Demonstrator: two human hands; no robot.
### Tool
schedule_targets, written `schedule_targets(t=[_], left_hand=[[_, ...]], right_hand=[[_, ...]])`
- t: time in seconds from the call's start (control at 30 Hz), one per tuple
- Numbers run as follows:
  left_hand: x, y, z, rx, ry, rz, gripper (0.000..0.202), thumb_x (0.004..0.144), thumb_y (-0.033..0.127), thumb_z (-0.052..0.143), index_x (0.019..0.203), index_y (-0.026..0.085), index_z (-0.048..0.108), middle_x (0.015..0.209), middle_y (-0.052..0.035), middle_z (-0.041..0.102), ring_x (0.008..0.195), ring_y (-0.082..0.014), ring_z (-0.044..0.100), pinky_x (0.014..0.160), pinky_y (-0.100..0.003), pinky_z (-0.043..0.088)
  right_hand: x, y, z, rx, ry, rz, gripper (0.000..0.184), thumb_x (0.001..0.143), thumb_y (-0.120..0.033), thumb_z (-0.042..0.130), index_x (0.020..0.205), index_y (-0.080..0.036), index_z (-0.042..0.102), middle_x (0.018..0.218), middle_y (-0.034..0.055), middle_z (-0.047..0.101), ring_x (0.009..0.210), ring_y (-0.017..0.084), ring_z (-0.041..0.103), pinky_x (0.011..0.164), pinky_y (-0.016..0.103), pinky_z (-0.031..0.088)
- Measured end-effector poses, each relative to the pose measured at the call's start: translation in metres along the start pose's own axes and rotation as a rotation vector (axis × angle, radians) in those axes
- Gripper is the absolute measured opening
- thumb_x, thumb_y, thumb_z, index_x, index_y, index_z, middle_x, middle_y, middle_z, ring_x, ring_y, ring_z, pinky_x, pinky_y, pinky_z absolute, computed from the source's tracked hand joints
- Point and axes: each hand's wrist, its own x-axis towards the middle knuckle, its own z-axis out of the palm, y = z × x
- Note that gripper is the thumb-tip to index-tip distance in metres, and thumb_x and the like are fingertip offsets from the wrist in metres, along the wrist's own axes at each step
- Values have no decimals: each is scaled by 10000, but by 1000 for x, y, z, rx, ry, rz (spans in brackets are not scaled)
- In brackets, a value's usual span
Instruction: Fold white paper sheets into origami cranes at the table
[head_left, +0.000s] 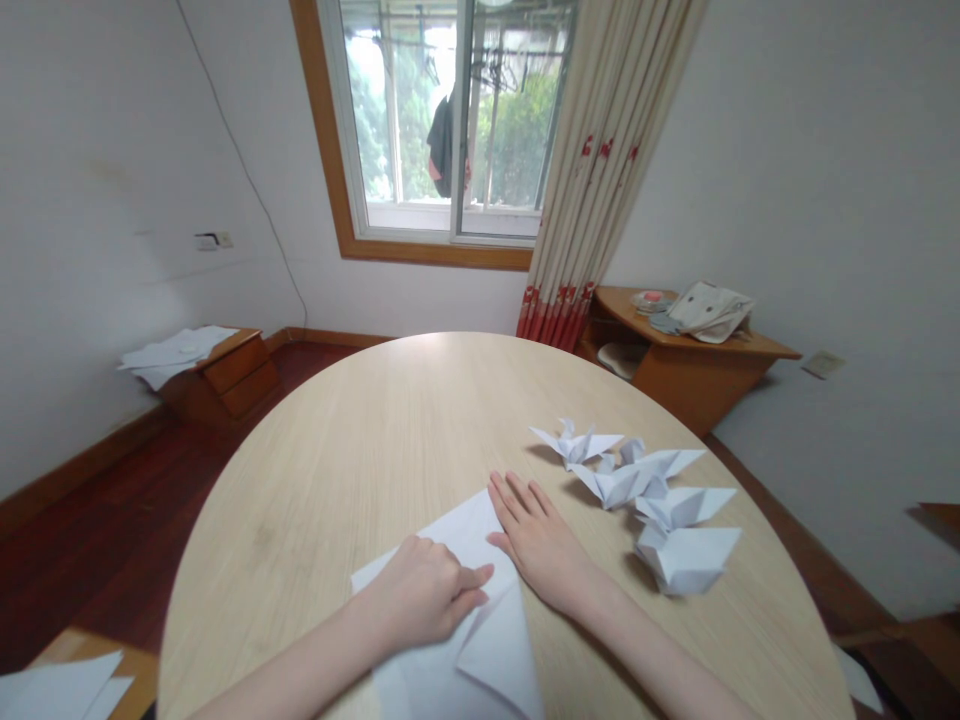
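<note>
A partly folded white sheet of paper (pixel 499 645) lies on the round table near its front edge. A raised fold runs across its lower right part. My left hand (pixel 431 590) rests on the sheet with its fingers curled in; the thumb and forefinger close on the paper beside that fold. Stretched out flat, my right hand (pixel 536 535) lies along the sheet's upper right edge, fingertips at its far corner. To the right of it stand several folded white paper cranes (pixel 686 560), grouped close together.
The round wooden table (pixel 322 450) fills the middle. A corner shelf (pixel 705 375) with a cloth bag (pixel 712 310) stands at the back right. Papers lie on a low drawer cabinet (pixel 236 375) at left, and more paper sheets (pixel 56 690) sit at the lower left.
</note>
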Motion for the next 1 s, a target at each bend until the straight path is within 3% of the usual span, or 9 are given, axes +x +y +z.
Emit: schedule_targets(t=[0.2,0.4,0.63,0.9,1.0], left_hand=[[0,0,-1,-11,-7,-4,312,933,348,477,1188,290,648,805,-77,762,725,-262,719,566,-283,457],[-1,-2,0,-31,9,-4,317,934,347,477,1192,296,653,802,-82,763,718,-264,718,551,-281,442],[-1,-4,4,-38,37,24,308,942,323,459,1167,286,666,771,-77,759,684,-249,712,537,-276,420],[-3,-6,4,-43,52,47,307,963,334,433,1121,270,689,744,-65,754,656,-219,703,513,-259,375],[-2,-5,4,-33,69,63,334,980,342,398,1044,258,716,714,-59,748,630,-205,698,499,-257,352]], right_hand=[[-12,2,-2,-5,-32,-3,550,971,-342,427,1460,-106,340,1508,177,328,1393,342,287,1086,554,332],[-26,8,0,37,-21,-45,569,976,-342,414,1499,-186,254,1526,141,311,1404,325,270,1089,548,331],[-37,12,-1,64,-58,-53,615,959,-298,446,1512,-180,204,1532,137,297,1390,350,296,1067,559,357],[-33,7,-4,97,-114,-26,584,949,-222,435,1496,-124,253,1520,165,308,1384,349,308,1076,566,338],[-25,4,-5,80,-80,-26,546,954,-210,418,1475,-101,301,1496,178,354,1370,342,341,1080,565,329]])
